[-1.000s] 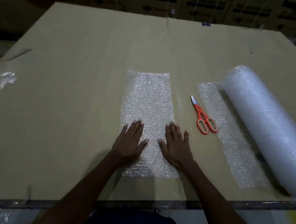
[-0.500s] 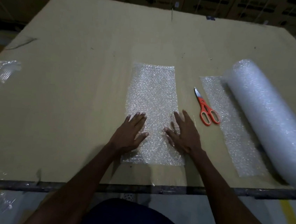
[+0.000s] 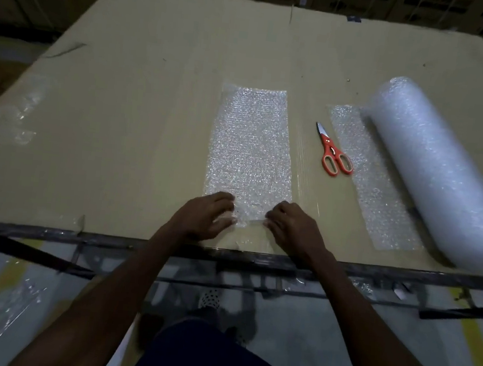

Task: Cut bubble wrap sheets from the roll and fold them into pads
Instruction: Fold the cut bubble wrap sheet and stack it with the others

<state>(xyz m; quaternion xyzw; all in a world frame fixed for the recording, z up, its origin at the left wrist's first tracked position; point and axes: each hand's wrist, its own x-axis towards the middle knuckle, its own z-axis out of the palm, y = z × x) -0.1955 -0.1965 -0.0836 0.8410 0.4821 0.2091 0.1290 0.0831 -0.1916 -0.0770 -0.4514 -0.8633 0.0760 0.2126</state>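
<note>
We have one cut bubble wrap sheet (image 3: 252,142) lying flat on the cardboard-covered table (image 3: 124,96), well left of the roll (image 3: 440,177). Our left hand (image 3: 204,217) and right hand (image 3: 292,227) each pinch a corner of the sheet's near edge, fingers curled on the plastic, and that edge is lifted a little off the table. We judge the cutting of this sheet done and its first fold only starting; no finished pad shows anywhere. The scissors (image 3: 331,150) lie closed between the sheet and the roll, their handles touching the unrolled tail (image 3: 374,179) that runs from the roll toward the sheet. By count: one roll, one loose sheet, one pair of scissors, two hands. More sheets remain to be cut from the roll, we think.
</note>
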